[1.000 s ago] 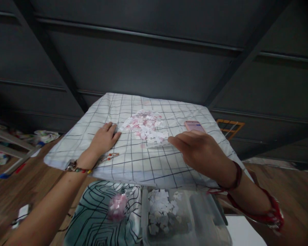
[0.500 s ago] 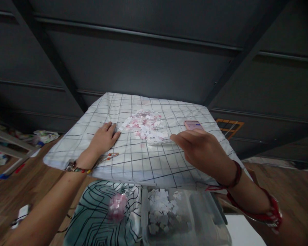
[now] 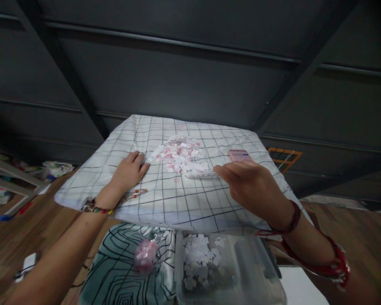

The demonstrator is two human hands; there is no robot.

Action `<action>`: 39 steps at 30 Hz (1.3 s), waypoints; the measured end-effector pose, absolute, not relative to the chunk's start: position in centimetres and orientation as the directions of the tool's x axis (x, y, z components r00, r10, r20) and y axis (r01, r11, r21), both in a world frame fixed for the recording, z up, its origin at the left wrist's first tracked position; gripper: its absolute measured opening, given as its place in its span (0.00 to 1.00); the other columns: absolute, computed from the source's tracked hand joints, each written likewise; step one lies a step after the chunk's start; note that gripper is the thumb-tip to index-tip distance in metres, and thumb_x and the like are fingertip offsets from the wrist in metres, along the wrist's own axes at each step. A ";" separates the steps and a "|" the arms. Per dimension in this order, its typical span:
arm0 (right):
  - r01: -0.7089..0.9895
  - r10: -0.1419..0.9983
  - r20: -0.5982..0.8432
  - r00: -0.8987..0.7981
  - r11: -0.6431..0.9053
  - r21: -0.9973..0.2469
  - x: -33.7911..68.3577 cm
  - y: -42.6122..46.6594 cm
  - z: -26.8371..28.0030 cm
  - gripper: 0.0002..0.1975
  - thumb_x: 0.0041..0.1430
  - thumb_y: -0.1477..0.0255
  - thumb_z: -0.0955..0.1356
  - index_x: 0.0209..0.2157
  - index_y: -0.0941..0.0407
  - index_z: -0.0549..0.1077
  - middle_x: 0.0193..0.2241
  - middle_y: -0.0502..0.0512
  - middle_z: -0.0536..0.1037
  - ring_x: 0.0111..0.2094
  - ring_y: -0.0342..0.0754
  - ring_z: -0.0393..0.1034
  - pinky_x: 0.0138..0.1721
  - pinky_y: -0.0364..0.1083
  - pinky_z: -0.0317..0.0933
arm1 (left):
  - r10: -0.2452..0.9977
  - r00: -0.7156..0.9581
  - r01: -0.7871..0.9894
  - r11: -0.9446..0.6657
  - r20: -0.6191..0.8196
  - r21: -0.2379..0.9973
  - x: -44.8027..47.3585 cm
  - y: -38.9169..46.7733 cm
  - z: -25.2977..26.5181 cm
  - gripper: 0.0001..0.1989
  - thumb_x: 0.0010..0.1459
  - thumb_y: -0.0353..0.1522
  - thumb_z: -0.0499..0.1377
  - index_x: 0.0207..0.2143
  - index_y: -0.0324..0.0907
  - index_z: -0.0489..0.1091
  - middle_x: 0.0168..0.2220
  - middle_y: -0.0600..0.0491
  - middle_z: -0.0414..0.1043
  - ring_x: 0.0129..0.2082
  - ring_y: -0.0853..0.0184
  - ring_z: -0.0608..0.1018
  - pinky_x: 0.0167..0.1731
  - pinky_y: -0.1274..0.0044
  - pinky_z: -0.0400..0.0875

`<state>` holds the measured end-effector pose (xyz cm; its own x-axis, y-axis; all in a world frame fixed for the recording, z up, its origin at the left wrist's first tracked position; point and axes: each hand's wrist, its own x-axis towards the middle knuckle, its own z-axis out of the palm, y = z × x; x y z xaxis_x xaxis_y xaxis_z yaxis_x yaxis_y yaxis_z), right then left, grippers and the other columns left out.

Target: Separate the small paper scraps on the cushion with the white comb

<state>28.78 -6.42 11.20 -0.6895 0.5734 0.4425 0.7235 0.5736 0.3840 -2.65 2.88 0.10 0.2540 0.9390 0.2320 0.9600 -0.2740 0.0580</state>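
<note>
A checked white cloth [image 3: 184, 203] covers the table, with a loose pile of small white and pink paper pieces [image 3: 179, 154] in its middle. My left hand [image 3: 129, 171] lies palm down on the cloth, open, left of the pile. In my right hand [image 3: 246, 180] the fingers are closed on one end of a thin whitish strip [image 3: 201, 174], its exact kind unclear. The strip's other end reaches to the near right edge of the pile. Beyond my right hand lies a pink-edged phone [image 3: 239, 155], partly hidden by it.
Below the table's near edge stands a clear plastic box [image 3: 231, 271] holding white paper pieces [image 3: 200, 254]. A pink bundle [image 3: 146, 255] rests on green patterned fabric [image 3: 111, 271]. Orange-beaded metal wire [image 3: 139, 193] lies near my left wrist. A dark panelled wall [image 3: 178, 84] rises behind the table.
My right hand and the strip have shifted very slightly to the right and up. My left hand stays in place.
</note>
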 end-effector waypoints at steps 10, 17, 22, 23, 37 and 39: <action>0.702 0.546 0.462 -0.698 0.648 0.295 29.8 -8.0 11.0 0.19 0.50 0.88 0.57 0.37 0.60 0.73 0.26 0.53 0.76 0.27 0.44 0.65 0.30 0.45 0.60 | 0.935 0.254 0.958 -0.278 0.247 0.068 -2.7 2.9 0.0 0.26 0.62 0.39 0.42 0.54 0.28 0.61 0.56 0.32 0.59 0.57 0.52 0.63 0.56 0.61 0.58; 0.729 0.570 0.470 -0.674 0.619 0.294 29.9 -7.7 10.3 0.18 0.50 0.88 0.58 0.35 0.60 0.73 0.26 0.54 0.76 0.26 0.44 0.66 0.29 0.45 0.60 | 0.936 0.248 0.960 -0.272 0.250 0.068 -2.7 2.9 0.0 0.26 0.62 0.39 0.42 0.53 0.28 0.61 0.56 0.33 0.60 0.57 0.53 0.63 0.56 0.62 0.58; 0.691 0.535 0.474 -0.699 0.675 0.257 30.7 -8.3 10.3 0.17 0.50 0.88 0.57 0.35 0.61 0.72 0.27 0.55 0.77 0.25 0.45 0.67 0.29 0.45 0.62 | 0.926 0.262 0.955 -0.289 0.271 0.066 -2.9 2.9 -0.2 0.26 0.62 0.40 0.41 0.53 0.31 0.62 0.56 0.36 0.62 0.57 0.54 0.63 0.56 0.62 0.58; 0.693 0.533 0.484 -0.694 0.676 0.249 30.8 -8.4 10.2 0.17 0.51 0.88 0.58 0.36 0.61 0.72 0.27 0.55 0.77 0.26 0.45 0.67 0.29 0.45 0.63 | 0.924 0.262 0.954 -0.291 0.277 0.068 -2.9 2.9 -0.3 0.25 0.62 0.40 0.41 0.53 0.32 0.62 0.55 0.36 0.62 0.57 0.54 0.63 0.56 0.61 0.58; 0.682 0.546 0.486 -0.683 0.714 0.156 29.6 -8.2 9.2 0.16 0.52 0.86 0.58 0.35 0.60 0.72 0.27 0.54 0.77 0.27 0.44 0.68 0.30 0.44 0.62 | 0.923 0.247 0.957 -0.280 0.294 0.073 -3.0 3.0 -0.8 0.26 0.62 0.40 0.42 0.53 0.31 0.61 0.56 0.35 0.61 0.58 0.52 0.62 0.55 0.59 0.60; 0.683 0.550 0.492 -0.676 0.717 0.138 29.6 -8.3 9.3 0.16 0.53 0.86 0.58 0.36 0.60 0.72 0.27 0.54 0.77 0.28 0.44 0.68 0.31 0.44 0.62 | 0.924 0.253 0.956 -0.284 0.287 0.073 -2.9 2.9 -0.7 0.26 0.63 0.40 0.41 0.54 0.30 0.61 0.56 0.34 0.61 0.58 0.52 0.62 0.54 0.59 0.60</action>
<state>29.62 -8.32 9.27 -0.6755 0.5496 0.4915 0.6834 0.7169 0.1377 -2.93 2.94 -0.66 0.2526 0.9241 0.2868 0.9561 -0.2839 0.0730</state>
